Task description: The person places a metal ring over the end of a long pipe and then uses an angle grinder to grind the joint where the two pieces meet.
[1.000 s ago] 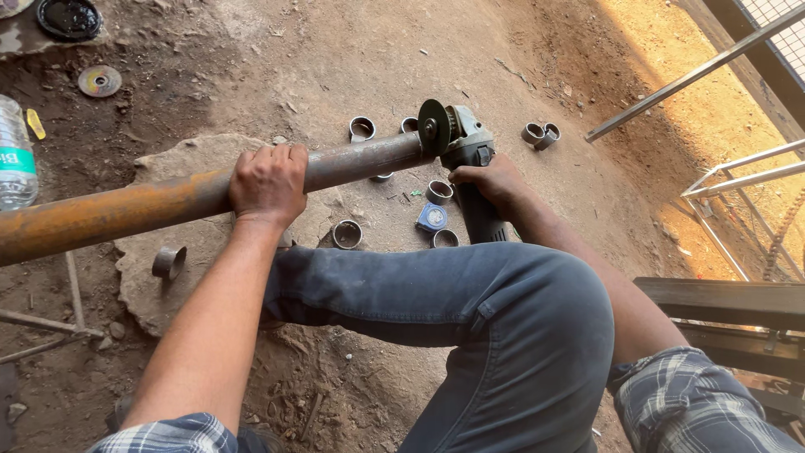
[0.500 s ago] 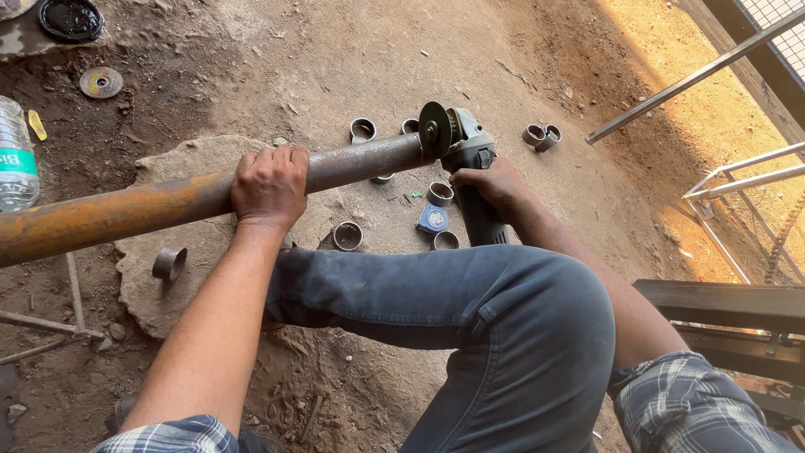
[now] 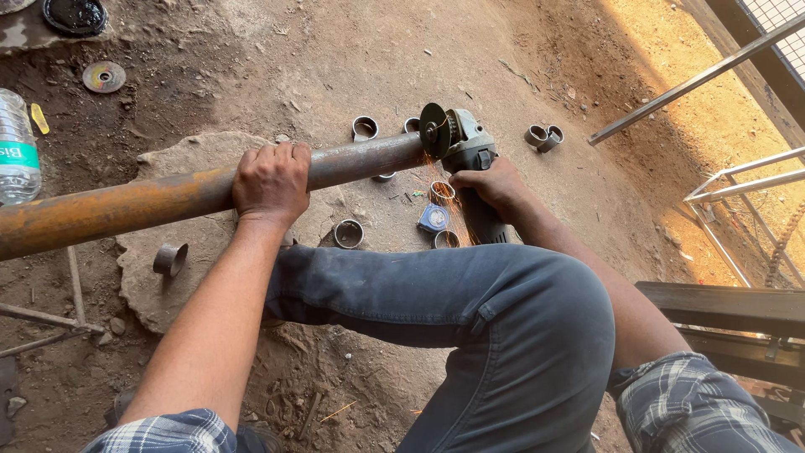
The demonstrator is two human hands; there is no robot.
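Since the earlier frames, orange sparks (image 3: 438, 180) have begun falling where the grinder's disc (image 3: 434, 129) meets the right end of the rusty pipe (image 3: 168, 197); hands and pipe have barely shifted. From the head view, the left hand (image 3: 270, 181) is clenched over the pipe, which lies across a flat stone (image 3: 151, 285), while the right hand (image 3: 493, 183) grips the grinder (image 3: 470, 155) at its body. Short cut rings (image 3: 348, 232) lie scattered on the dirt near the knee (image 3: 520, 335), one possibly blue-capped, and a plastic bottle (image 3: 17, 151) stands far left.
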